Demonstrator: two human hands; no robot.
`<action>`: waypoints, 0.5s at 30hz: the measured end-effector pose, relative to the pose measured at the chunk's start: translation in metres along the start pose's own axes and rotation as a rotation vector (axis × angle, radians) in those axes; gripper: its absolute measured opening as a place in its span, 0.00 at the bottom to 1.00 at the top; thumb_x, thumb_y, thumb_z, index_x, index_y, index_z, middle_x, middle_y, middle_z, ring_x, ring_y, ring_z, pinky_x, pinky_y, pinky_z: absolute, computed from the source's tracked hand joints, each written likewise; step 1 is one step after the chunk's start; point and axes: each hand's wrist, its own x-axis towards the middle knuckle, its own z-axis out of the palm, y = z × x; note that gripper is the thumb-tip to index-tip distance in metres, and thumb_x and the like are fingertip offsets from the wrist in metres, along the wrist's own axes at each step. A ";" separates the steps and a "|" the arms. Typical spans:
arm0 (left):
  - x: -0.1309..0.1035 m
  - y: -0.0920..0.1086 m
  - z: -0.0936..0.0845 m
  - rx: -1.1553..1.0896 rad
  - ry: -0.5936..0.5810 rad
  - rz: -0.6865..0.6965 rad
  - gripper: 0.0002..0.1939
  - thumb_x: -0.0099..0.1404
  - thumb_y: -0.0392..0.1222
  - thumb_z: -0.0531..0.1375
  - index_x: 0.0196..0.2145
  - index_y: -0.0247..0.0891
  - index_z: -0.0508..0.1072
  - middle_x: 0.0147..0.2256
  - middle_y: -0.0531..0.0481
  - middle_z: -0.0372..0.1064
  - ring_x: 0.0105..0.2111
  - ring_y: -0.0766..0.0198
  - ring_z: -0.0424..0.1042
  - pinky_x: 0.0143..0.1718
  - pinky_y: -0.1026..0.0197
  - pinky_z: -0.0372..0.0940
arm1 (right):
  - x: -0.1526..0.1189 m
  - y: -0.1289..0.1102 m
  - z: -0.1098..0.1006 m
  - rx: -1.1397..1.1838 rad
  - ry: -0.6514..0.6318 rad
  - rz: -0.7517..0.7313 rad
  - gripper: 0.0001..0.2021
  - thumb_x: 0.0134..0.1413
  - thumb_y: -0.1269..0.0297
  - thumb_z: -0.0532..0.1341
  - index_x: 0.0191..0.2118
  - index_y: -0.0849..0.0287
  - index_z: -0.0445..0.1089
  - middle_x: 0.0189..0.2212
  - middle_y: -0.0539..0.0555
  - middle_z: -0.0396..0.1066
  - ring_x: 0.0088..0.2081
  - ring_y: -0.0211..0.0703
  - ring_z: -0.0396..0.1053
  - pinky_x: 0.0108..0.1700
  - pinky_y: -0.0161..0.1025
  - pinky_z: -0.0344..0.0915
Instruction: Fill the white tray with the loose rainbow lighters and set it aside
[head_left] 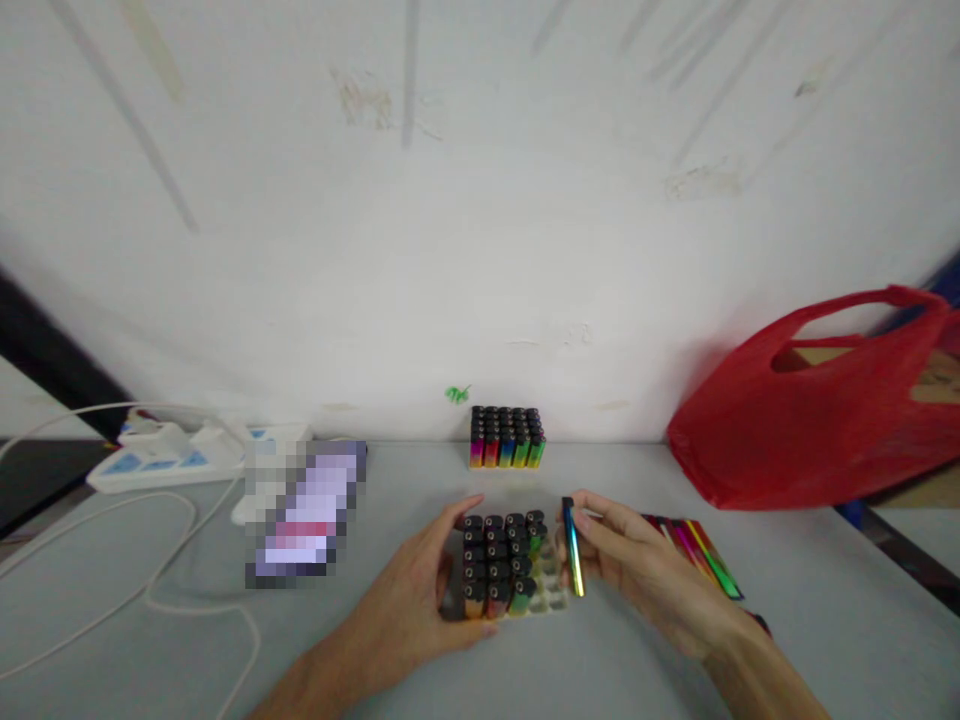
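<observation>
On my feed, my left hand (409, 580) clasps the left side of a pale plastic tray (556, 592) of black-topped, multicoloured lighters (496, 568). Just right of its bare sockets, my nearer right hand (637, 560) pinches a slim, shiny blue-and-gold lighter (575, 555), long axis slightly slanted, black end farther away.

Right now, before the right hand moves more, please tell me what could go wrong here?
The lighter in the right hand is close beside the tray; it might bump the standing lighters. The left hand curves around the tray's other side, so a push there could perhaps shift it. The loose lighters lie right by the right wrist, which might sweep them away.
</observation>
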 end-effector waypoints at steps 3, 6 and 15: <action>0.000 0.004 -0.001 0.030 0.003 -0.031 0.59 0.54 0.39 0.79 0.78 0.47 0.58 0.50 0.45 0.81 0.45 0.47 0.81 0.51 0.49 0.76 | 0.004 0.008 0.007 0.158 0.071 0.078 0.23 0.63 0.43 0.75 0.47 0.59 0.78 0.34 0.50 0.69 0.27 0.34 0.58 0.28 0.33 0.54; 0.001 0.007 -0.001 0.076 0.006 -0.053 0.60 0.54 0.40 0.79 0.78 0.48 0.57 0.49 0.46 0.81 0.42 0.49 0.80 0.50 0.49 0.75 | 0.007 0.014 0.013 0.135 0.130 0.004 0.24 0.63 0.41 0.74 0.48 0.60 0.79 0.29 0.45 0.62 0.24 0.32 0.48 0.25 0.33 0.44; 0.001 0.011 -0.001 0.012 -0.032 -0.083 0.58 0.55 0.39 0.78 0.77 0.47 0.56 0.48 0.48 0.80 0.34 0.56 0.77 0.40 0.56 0.73 | 0.013 0.026 0.032 0.115 0.196 -0.042 0.34 0.59 0.26 0.68 0.36 0.58 0.75 0.20 0.40 0.48 0.22 0.34 0.40 0.24 0.35 0.39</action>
